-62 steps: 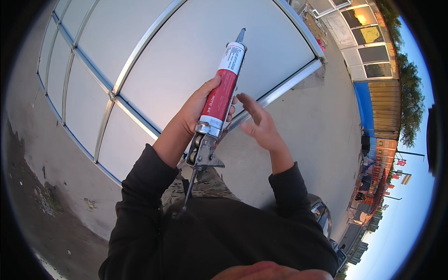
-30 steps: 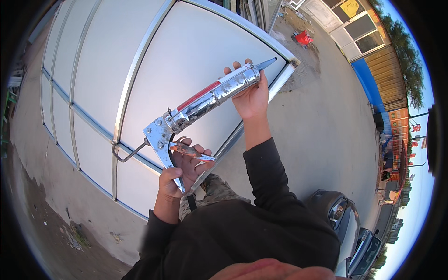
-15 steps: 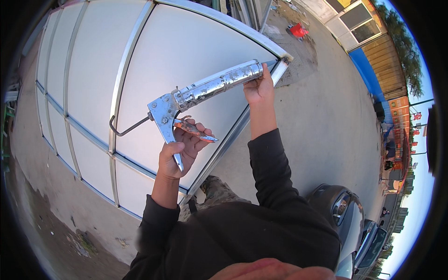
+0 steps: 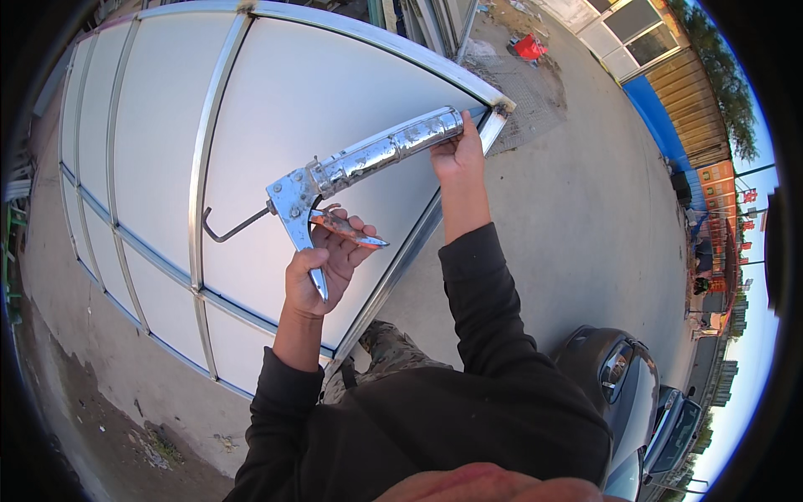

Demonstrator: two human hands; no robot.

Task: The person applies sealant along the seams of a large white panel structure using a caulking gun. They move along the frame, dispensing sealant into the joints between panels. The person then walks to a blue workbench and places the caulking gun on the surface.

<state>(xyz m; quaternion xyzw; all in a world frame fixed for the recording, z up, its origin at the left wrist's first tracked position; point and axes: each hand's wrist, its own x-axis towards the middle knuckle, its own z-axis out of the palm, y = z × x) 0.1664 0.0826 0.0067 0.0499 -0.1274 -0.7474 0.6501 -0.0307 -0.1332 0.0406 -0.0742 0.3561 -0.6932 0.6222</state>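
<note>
A silver caulking gun (image 4: pixel 376 159), its barrel smeared and worn, spans both my hands above a white panel (image 4: pixel 309 92) in a metal frame (image 4: pixel 198 184). Around its handle and reddish trigger is my left hand (image 4: pixel 326 272), thumb on the handle, fingers behind the trigger. My right hand (image 4: pixel 458 156) supports the barrel's front end from beneath. The nozzle points at the frame's right corner (image 4: pixel 503 107), where the weld looks dark; whether its tip touches the seam I cannot tell. From the gun's back sticks a hooked rod (image 4: pixel 230 228).
Concrete ground surrounds the framed panel. A red object (image 4: pixel 529 48) lies beyond the corner near wire mesh (image 4: pixel 527 96). Parked cars (image 4: pixel 615 381) stand at the lower right. Metal profiles (image 4: pixel 431 25) lean behind the panel. Debris (image 4: pixel 159 448) lies at the lower left.
The panel, its frame and the background have shifted slightly left in view. My right hand and the gun's front end have moved a little left too. Both hands keep their hold.
</note>
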